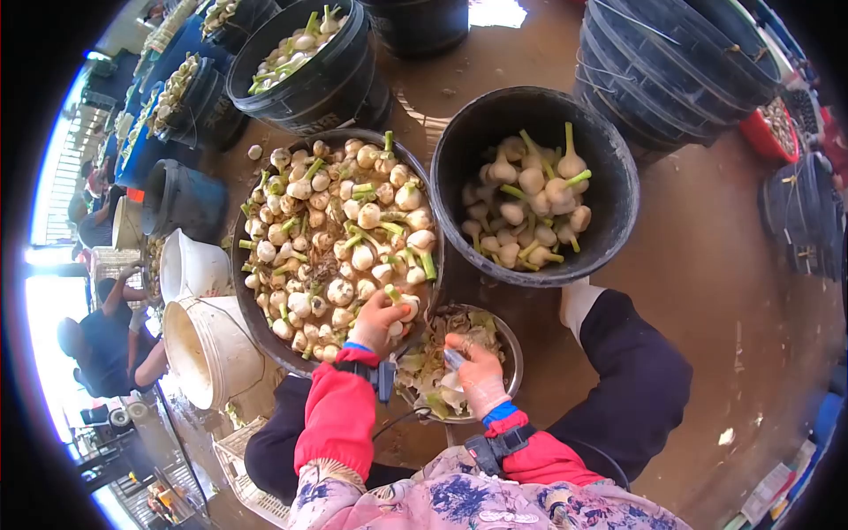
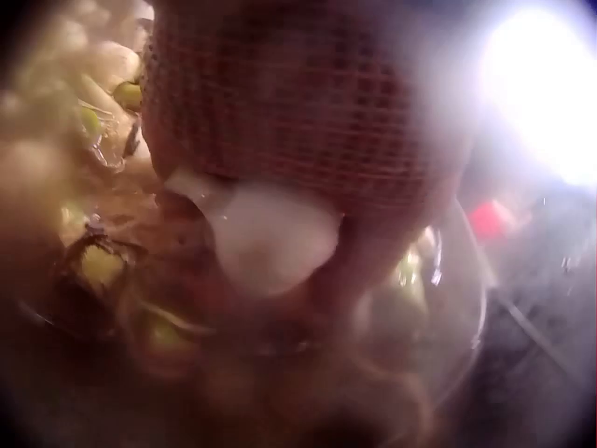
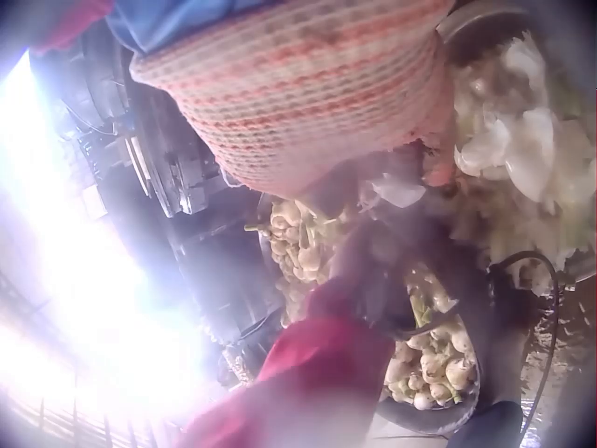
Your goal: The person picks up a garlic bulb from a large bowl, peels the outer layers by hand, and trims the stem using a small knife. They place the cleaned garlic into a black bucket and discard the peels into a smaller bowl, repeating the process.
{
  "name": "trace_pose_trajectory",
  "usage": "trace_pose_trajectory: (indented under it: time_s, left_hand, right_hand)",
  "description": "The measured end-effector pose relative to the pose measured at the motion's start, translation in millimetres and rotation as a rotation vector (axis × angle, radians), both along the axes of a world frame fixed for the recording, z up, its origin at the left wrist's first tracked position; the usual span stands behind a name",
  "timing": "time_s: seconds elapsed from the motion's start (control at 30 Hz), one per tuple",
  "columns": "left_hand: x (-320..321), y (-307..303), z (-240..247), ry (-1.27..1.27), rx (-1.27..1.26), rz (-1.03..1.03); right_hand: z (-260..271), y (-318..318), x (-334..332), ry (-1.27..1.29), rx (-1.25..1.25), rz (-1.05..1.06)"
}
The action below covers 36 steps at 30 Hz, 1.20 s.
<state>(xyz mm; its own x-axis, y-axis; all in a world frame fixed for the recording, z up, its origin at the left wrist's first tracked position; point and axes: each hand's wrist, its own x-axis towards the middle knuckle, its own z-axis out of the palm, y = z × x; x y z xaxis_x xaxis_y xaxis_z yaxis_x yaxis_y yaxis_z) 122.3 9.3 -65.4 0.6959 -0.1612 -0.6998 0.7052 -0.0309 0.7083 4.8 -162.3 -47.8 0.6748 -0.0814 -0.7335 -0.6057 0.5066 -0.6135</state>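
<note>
My left hand (image 1: 374,323) grips a white garlic bulb (image 1: 407,306) with a short green stem, over the edge of a wide black tub (image 1: 429,190) heaped with garlic bulbs (image 1: 340,291). Close up in the left wrist view, the pale bulb (image 2: 270,238) shows beneath gloved fingers. To the right, my right hand (image 1: 481,380) pinches a small pale, shiny piece (image 1: 453,359); I cannot tell whether it is a blade or a peel. That hand hangs over a metal bowl (image 1: 516,353) of garlic skins (image 1: 433,375), and both hands wear mesh gloves.
A deep black bucket (image 1: 623,208) with trimmed garlic stands ahead on the right. Another full bucket (image 1: 353,79) is behind the tub, and stacked black buckets (image 1: 676,71) are at the far right. White buckets (image 1: 212,353) and a crate (image 1: 243,468) sit left. Another person (image 1: 110,340) is farther left.
</note>
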Motion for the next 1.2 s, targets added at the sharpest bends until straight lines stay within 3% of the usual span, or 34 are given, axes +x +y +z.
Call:
trace_pose_trajectory:
  time_s: [0.03,0.1,0.13,0.17,0.23,0.3,0.37,0.4,0.47,0.5,0.57,0.6,0.63,0.67,0.7,0.77,0.8,0.83,0.9,0.93,1.03,1.1,1.13,1.2]
  left_hand:
    - [-15.7,-1.6,15.7,0.044,-0.046,0.077]
    - [-41.1,-0.9,36.8,0.072,-0.076,0.0]
    - [-55.6,-8.4,53.8,0.071,-0.076,0.003]
    - [-65.7,-5.7,60.5,0.109,-0.091,-0.142]
    - [-90.4,-20.8,81.8,0.077,-0.118,-0.148]
    - [-116.3,-32.9,87.1,-0.193,0.011,-0.17]
    - [-135.1,-36.9,88.5,-0.659,0.502,-0.363]
    - [-141.8,-41.7,94.8,-0.673,0.507,-0.363]
    - [-153.3,-50.0,108.8,-0.646,0.843,-0.432]
    - [-156.6,-49.8,111.0,-0.66,0.846,-0.43]
    - [-163.3,-46.9,106.6,-0.789,0.817,-0.417]
    - [-161.4,-45.1,106.5,-0.808,0.613,-0.309]
    - [-161.7,-43.7,107.1,-0.522,0.156,-0.12]
    - [-163.8,-35.4,111.8,-0.318,-0.035,0.016]
    - [-164.7,-31.3,127.5,-0.109,-0.225,0.149]
    - [-167.9,-32.2,138.4,-0.087,-0.331,0.24]
    - [-169.4,-30.6,137.7,-0.116,-0.277,0.221]
    - [-170.7,-27.8,136.4,-0.145,-0.221,0.205]
    - [-174.1,-24.6,127.8,-0.171,-0.156,0.181]
    - [-176.9,-22.9,122.4,-0.216,-0.048,0.118]
    - [-180.1,-22.9,97.8,-0.34,0.16,0.03]
    - [-181.1,-28.1,92.9,-0.893,0.73,-0.274]
    - [-180.8,-41.1,114.7,-0.801,0.827,-0.308]
    - [-179.3,-38.3,110.2,-0.857,0.855,-0.344]
  right_hand:
    - [2.4,0.9,-2.2,-0.001,0.005,-0.001]
    - [16.7,0.1,-1.4,-0.23,-0.182,0.064]
    - [14.8,1.6,-4.3,-0.296,-0.135,0.063]
    - [16.6,2.8,-6.1,-0.299,-0.135,0.058]
    - [20.1,6.0,-12.5,-0.347,-0.202,0.165]
    - [22.6,5.6,-19.0,-0.355,-0.159,0.163]
    - [31.5,2.2,-22.4,-0.411,-0.449,0.34]
    - [32.7,3.6,-25.9,-0.484,-0.512,0.344]
    - [29.3,7.0,-31.4,-0.455,-0.495,0.353]
    - [34.0,6.8,-31.6,-0.414,-0.478,0.367]
    - [41.5,3.3,-32.4,-0.372,-0.461,0.371]
    - [44.0,-2.1,-32.0,-0.412,-0.202,0.306]
    - [46.0,-7.9,-31.7,-0.446,0.058,0.242]
    - [47.7,-14.6,-32.3,-0.371,0.302,0.201]
    - [43.2,-18.3,-32.6,-0.378,0.303,0.201]
    - [18.2,-20.7,-30.5,-0.25,-0.111,0.681]
    - [4.6,-15.5,-35.1,-0.462,-0.738,0.964]
    - [9.0,-12.4,-37.5,-0.466,-0.737,0.959]
    - [17.6,-4.1,-42.2,-0.425,-0.524,0.694]
    - [20.7,1.3,-38.8,-0.414,-0.077,0.441]
    - [36.5,-0.3,-38.9,-0.467,0.057,0.331]
    - [35.5,1.5,-39.2,-0.402,0.055,0.29]
    - [45.4,-1.0,-39.0,-0.366,-0.074,0.328]
    - [65.0,-2.7,-37.6,-0.341,-0.255,0.347]
